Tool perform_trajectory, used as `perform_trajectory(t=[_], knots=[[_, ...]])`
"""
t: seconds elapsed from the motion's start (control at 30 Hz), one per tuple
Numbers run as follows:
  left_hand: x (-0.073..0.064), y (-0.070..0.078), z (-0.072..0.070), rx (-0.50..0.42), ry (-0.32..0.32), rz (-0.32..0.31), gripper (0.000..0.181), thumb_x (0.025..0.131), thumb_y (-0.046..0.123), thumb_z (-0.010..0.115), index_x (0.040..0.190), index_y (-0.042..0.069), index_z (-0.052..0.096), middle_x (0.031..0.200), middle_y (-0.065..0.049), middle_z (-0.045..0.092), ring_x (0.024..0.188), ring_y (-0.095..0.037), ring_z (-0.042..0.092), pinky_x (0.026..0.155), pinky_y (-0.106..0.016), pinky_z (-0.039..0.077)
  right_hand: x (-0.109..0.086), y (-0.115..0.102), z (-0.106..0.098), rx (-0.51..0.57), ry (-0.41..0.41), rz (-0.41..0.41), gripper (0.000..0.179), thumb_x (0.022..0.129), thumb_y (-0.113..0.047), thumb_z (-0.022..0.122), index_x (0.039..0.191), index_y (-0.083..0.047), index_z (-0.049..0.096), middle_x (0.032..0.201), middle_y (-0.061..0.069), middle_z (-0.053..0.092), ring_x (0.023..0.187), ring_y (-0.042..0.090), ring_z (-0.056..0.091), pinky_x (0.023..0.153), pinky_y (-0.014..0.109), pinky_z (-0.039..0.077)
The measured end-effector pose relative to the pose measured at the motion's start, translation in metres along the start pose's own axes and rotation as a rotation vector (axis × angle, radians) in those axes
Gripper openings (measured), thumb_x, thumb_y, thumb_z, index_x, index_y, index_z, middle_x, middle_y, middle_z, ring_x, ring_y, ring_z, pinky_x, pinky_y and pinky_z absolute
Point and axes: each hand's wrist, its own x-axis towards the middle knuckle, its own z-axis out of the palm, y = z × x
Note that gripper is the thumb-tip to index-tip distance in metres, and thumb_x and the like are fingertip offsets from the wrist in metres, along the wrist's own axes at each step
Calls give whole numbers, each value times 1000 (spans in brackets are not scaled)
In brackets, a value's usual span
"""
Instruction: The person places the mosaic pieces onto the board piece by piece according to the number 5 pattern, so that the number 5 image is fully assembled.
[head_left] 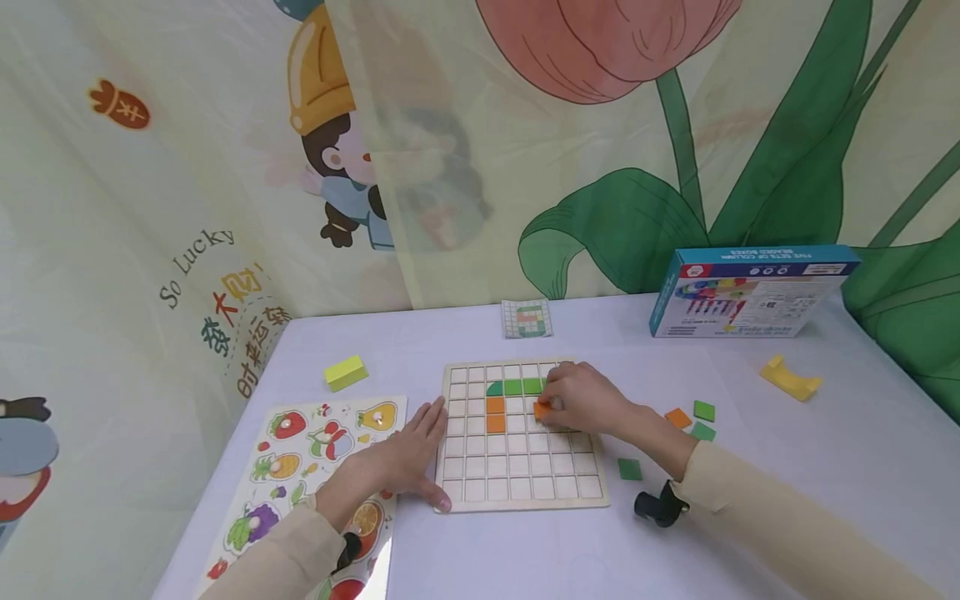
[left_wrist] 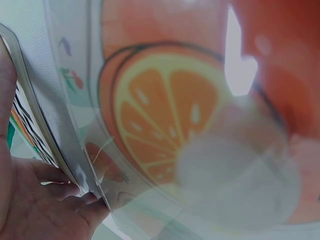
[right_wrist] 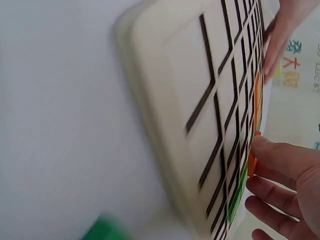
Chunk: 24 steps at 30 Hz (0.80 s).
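A wooden grid board (head_left: 525, 492) lies flat on the white table. My left hand (head_left: 408, 454) rests along its left edge, fingers spread and fairly straight. Between thumb and fingers, my right hand (head_left: 581, 400) pinches an orange square tile (right_wrist: 252, 162) at the board's right part; the right wrist view shows it tilted on edge. On the board sit a dark green rounded tile (head_left: 494, 388), light green square tiles (head_left: 522, 387) in the same row, and two orange tiles (head_left: 495, 414) below the rounded one. My right hand covers the row's right end.
Loose tiles lie right of the board: an orange one (head_left: 678, 417), a light green one (head_left: 704, 410) and dark green ones (head_left: 629, 469). A fruit sheet (head_left: 258, 467) lies left. Behind are a pattern card (head_left: 527, 318), a box (head_left: 750, 293), yellow blocks (head_left: 346, 372) and a curved yellow piece (head_left: 791, 379).
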Motion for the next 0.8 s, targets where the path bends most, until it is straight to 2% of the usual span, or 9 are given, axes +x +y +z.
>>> perform_trajectory(t=[0.17,0.27,0.4,0.8], knots=[[2,0,2,-9,0,1,126,66,52,83,154,-1,11,164,-15,-2,152,-34,0,120,-49,23,12,-19,13,-23,-9,-25,20,80,-30,79,93,-16,79,93,-3,69,93,16,59,85,37,48],[3,0,3,-6,1,2,126,66,53,83,154,0,10,164,-15,-2,152,-34,0,119,-51,24,14,-26,17,-50,20,-51,17,81,-29,78,92,-17,79,93,-3,69,93,16,59,84,37,48],[0,2,1,2,-2,3,126,66,54,82,154,-1,10,164,-15,-3,152,-34,0,118,-53,25,16,-27,20,-59,39,-44,15,82,-29,77,92,-18,79,93,-4,69,92,16,60,84,37,49],[2,-1,1,30,-3,-12,125,66,54,82,155,1,11,165,-13,-3,152,-33,0,120,-47,23,15,-29,21,11,3,-2,19,80,-31,78,92,-16,79,96,-2,67,95,17,60,84,35,48]])
